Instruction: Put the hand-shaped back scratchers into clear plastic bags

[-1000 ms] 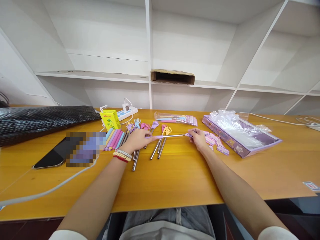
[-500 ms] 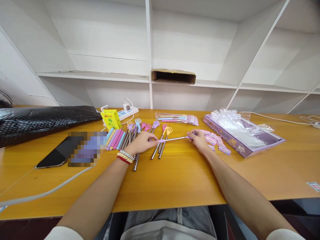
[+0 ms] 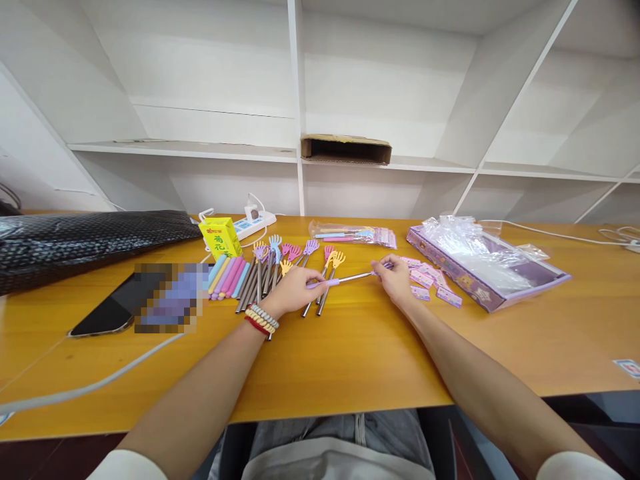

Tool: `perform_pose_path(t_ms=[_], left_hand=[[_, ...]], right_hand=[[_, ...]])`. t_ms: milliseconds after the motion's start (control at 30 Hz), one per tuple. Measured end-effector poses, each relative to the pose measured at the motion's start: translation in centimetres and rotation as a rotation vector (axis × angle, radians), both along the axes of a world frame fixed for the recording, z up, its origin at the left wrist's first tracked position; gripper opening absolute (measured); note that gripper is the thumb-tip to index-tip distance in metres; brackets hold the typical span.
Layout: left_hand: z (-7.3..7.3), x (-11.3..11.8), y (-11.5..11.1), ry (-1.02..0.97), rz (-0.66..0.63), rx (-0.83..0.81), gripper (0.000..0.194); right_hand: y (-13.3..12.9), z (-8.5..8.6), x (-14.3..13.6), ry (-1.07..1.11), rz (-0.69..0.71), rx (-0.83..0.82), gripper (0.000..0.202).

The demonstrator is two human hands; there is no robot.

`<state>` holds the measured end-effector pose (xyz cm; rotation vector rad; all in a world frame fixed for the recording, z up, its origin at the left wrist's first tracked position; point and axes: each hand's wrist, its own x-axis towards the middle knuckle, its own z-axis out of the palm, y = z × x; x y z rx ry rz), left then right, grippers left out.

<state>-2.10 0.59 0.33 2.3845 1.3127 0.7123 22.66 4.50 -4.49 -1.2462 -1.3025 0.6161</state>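
Between my hands a back scratcher [image 3: 355, 276] with a metal rod lies nearly level above the table. My left hand [image 3: 299, 288] pinches its purple grip at the left end. My right hand [image 3: 395, 279] closes round the purple other end, whose shape is mostly hidden by the fingers. Just behind my left hand lie several back scratchers with coloured hand-shaped heads, among them a yellow one [image 3: 339, 259] and a purple one [image 3: 312, 247]. Left of these is a row of pastel grips [image 3: 231, 279]. Small pink cards [image 3: 422, 279] are scattered right beside my right hand.
A purple display box [image 3: 483, 293] with clear plastic bags [image 3: 453, 239] stands at the right. Packaged back scratchers [image 3: 350, 235] lie at the back. To the left are a yellow carton [image 3: 220, 237], a power strip [image 3: 257, 225], a phone [image 3: 113, 310] and a white cable [image 3: 120, 371].
My left hand has shifted slightly right along with the purple grip, which now sits nearer my right hand, so less metal rod shows. My right hand has barely moved.
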Motion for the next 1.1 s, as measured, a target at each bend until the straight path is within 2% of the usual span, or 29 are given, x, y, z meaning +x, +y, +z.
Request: perform_pose_path(t_ms=[167, 267, 400, 533, 667, 767, 933, 1100], left_hand=[[-0.2, 1.1, -0.7, 0.053, 0.028, 0.068, 0.036], [-0.1, 1.0, -0.8, 0.074, 0.014, 0.092, 0.035], [0.1, -0.1, 0.0, 0.063, -0.015, 0.101, 0.039], [0.0, -1.6, 1.1, 0.017, -0.044, 0.038, 0.039], [-0.2, -2.8, 1.8, 0.006, -0.035, -0.053, 0.042], [0.0, -3.2, 2.0, 0.01, -0.044, -0.095, 0.041], [0.3, -2.8, 1.6, 0.016, -0.125, -0.095, 0.037], [0.4, -2.2, 1.0, 0.05, -0.127, -0.061, 0.04]], right_hand=[[0.0, 0.0, -0.1, 0.0, -0.003, 0.004, 0.023], [-0.1, 0.3, -0.1, 0.047, 0.065, -0.04, 0.026], [-0.3, 0.8, -0.4, 0.166, 0.213, -0.111, 0.026], [-0.4, 1.1, -0.2, 0.233, 0.368, -0.189, 0.023], [-0.6, 1.4, 0.6, 0.266, 0.623, -0.366, 0.02], [-1.0, 1.6, 0.8, 0.258, 0.728, -0.483, 0.025], [-1.6, 1.6, 0.0, 0.188, 0.784, -0.535, 0.023], [-1.7, 1.3, -0.6, 0.179, 0.706, -0.466, 0.022]])
